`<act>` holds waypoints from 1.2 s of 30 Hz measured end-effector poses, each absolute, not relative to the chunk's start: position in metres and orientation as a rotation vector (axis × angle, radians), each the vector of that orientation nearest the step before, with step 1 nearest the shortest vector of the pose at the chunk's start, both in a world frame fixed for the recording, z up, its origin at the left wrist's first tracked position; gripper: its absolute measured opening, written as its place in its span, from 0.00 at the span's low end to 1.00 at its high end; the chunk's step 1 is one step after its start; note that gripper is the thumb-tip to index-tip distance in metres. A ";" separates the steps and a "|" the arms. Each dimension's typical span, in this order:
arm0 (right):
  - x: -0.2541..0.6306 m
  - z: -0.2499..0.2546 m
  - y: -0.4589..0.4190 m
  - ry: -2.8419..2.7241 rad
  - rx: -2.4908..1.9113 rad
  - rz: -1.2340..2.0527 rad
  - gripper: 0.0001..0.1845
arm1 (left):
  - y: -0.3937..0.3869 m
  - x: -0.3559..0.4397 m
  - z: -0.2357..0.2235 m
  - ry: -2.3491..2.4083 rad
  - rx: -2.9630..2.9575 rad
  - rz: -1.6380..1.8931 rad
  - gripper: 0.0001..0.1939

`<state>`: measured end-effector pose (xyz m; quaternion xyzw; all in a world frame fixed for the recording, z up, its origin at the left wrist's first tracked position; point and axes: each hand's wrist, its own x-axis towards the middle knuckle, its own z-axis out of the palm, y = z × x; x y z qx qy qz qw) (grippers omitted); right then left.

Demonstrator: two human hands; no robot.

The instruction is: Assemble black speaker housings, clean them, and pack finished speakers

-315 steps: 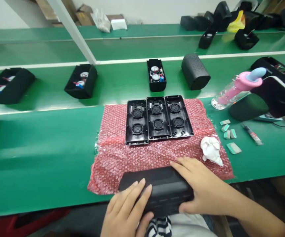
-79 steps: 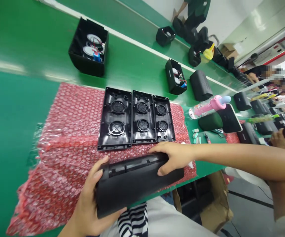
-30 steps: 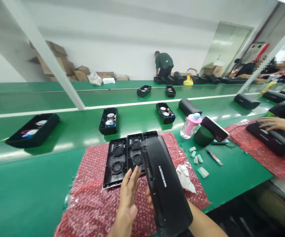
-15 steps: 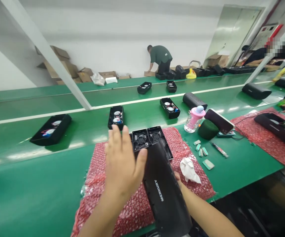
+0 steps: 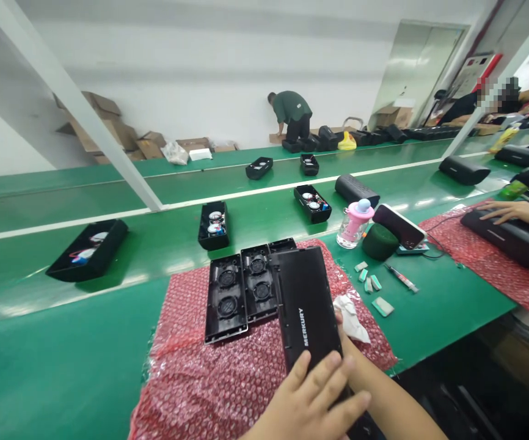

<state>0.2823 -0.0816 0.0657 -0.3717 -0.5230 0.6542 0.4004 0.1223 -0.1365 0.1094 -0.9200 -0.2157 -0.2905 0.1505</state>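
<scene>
A black speaker panel (image 5: pixel 303 287) lettered MERKURY is held up at a tilt over a sheet of red bubble wrap (image 5: pixel 218 385). My right hand (image 5: pixel 343 333) grips the panel's right edge from behind; most of its fingers are hidden. Across the lower front of the panel lies my left hand (image 5: pixel 313 397), open, its fingers spread. Behind the panel, several black speaker housings rest on the wrap, among them a left one (image 5: pixel 226 296) and a middle one (image 5: pixel 258 284), each with round grilles. A crumpled white cloth (image 5: pixel 352 318) lies to the right.
Black speaker shells with wiring (image 5: pixel 214 226) stand along the green bench (image 5: pixel 58 360). To my right are a pink-topped bottle (image 5: pixel 356 223), a dark green roll (image 5: pixel 380 242), small sponge pieces (image 5: pixel 382 307) and a syringe (image 5: pixel 402 278). A co-worker's hand (image 5: pixel 507 211) rests on another speaker.
My left hand has moved down from the panel's upper left to its lower front, uncovering the housings behind. The panel stands more upright. At right, a co-worker's hand now lies on their speaker.
</scene>
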 end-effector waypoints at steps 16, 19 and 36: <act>0.267 0.135 -0.097 -1.587 -0.960 1.469 0.42 | -0.109 0.074 0.094 -2.068 -1.720 -3.465 0.48; 0.270 0.129 -0.096 -1.587 -0.974 1.496 0.38 | -0.110 0.059 0.084 -2.070 -1.703 -3.570 0.30; 0.203 0.179 -0.033 -0.801 -0.483 1.784 0.40 | -0.056 0.032 0.142 -1.990 -2.585 -2.879 0.53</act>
